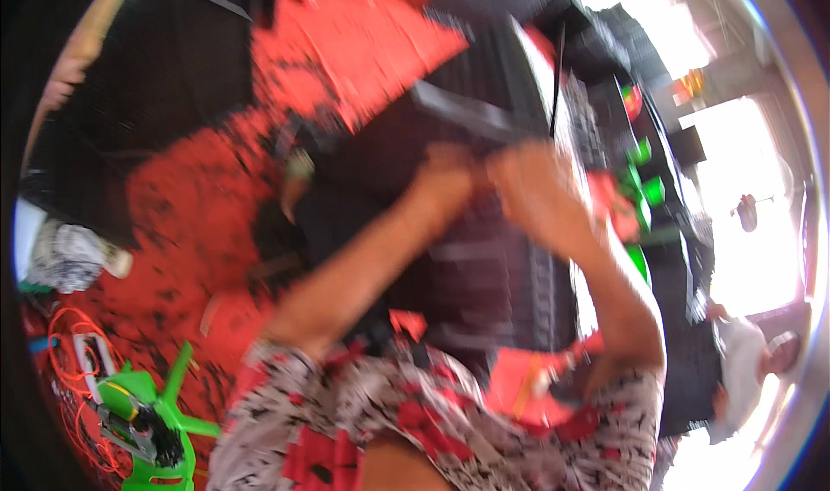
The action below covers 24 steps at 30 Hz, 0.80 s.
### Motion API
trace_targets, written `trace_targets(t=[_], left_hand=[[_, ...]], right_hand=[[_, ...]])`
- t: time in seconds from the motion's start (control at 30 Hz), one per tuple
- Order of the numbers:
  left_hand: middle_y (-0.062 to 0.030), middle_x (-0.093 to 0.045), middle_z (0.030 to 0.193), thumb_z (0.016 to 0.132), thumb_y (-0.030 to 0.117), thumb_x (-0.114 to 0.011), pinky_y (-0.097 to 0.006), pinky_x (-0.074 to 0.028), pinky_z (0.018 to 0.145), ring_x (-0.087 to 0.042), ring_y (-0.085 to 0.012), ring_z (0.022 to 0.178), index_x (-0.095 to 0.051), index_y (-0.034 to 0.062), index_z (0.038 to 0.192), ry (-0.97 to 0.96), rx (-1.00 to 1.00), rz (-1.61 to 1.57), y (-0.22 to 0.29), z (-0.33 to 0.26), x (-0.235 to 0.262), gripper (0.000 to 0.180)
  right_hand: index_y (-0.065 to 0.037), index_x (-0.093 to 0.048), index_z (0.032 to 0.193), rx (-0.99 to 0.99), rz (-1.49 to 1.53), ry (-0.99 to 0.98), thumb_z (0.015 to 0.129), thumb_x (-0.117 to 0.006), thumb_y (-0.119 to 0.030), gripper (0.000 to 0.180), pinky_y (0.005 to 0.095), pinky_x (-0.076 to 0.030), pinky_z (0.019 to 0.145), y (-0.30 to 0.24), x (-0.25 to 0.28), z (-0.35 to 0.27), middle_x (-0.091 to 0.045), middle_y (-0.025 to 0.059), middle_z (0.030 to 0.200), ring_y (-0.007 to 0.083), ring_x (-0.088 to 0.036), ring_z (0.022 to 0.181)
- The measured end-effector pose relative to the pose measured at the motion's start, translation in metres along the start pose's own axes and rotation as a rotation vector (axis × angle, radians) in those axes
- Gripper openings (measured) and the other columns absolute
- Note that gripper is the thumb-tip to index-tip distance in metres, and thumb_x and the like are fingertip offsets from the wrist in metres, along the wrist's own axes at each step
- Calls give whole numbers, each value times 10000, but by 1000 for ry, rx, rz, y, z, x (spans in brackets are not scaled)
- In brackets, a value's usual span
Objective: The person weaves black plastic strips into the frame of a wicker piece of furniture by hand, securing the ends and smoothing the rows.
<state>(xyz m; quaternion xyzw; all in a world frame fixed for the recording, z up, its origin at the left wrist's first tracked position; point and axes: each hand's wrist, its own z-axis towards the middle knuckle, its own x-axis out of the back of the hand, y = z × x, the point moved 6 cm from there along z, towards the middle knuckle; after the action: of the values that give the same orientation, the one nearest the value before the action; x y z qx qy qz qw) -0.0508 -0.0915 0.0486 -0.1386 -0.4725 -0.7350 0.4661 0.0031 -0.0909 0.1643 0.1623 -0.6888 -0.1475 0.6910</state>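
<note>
My left hand and my right hand are close together near the middle of the view, both blurred by motion. Their fingers look curled in; whatever they pinch between them is too smeared to name. Just beneath them lies a large dark, box-shaped piece with ribbed or woven-looking sides and a pale bar across its far part. A thin black strip rises beyond my right hand.
A green plastic chair holding tools stands at lower left, beside a coiled orange hose. Red, dark-littered flooring spreads leftward. Another person's arm shows at upper left; a person in white is at far right.
</note>
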Motion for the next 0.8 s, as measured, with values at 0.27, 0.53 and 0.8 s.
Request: trace_targets(t=[0.27,0.53,0.8], left_hand=[[1,-648,878,863,24,-625,-228,-461,682,-573,-79,769,-652,30,971,194,520,-1469,-6,-15,-52,111],[34,-615,764,909,108,-595,-216,-430,578,-524,-55,638,-664,43,873,34,514,-1304,-11,-28,-56,101],[21,-506,693,920,132,-560,-250,-402,566,-467,-70,639,-561,61,736,-121,384,-1118,-7,-71,-54,197]], right_hand=[[-17,-652,753,-74,116,-108,710,-623,-86,87,455,-503,612,5,-10,-11,-643,194,700,358,-655,690],[-18,-634,768,28,178,173,764,-589,-83,80,436,-492,678,0,-6,-31,-616,183,785,345,-628,732],[-80,-647,774,-83,361,466,791,-643,-182,104,396,-422,780,4,31,-90,-609,45,851,252,-540,911]])
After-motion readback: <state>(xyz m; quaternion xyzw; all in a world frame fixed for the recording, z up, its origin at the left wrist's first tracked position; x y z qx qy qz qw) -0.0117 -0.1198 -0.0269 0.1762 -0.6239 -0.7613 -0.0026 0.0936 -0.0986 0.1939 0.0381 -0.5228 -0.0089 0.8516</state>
